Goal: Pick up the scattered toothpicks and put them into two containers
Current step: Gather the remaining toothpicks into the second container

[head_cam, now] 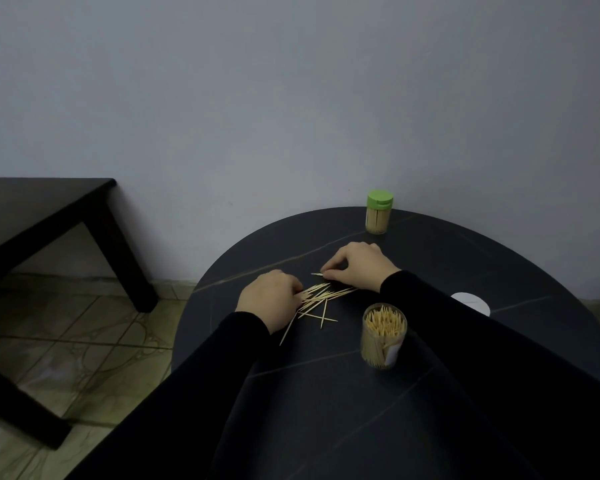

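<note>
We are mid-gathering: our right hand (355,266) pinches one toothpick (316,274); our left hand (269,301) curls fingers over the scattered toothpicks (321,299). Next, we judge: carry them to the open container (383,336).

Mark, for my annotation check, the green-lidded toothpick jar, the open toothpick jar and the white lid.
green-lidded toothpick jar (379,213): head view, clear body.
open toothpick jar (383,337): head view, clear wall.
white lid (471,302): head view, top face.

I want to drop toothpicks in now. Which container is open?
The near jar by the right forearm: no lid, toothpick tips showing. The far jar has a green cap on.
</note>
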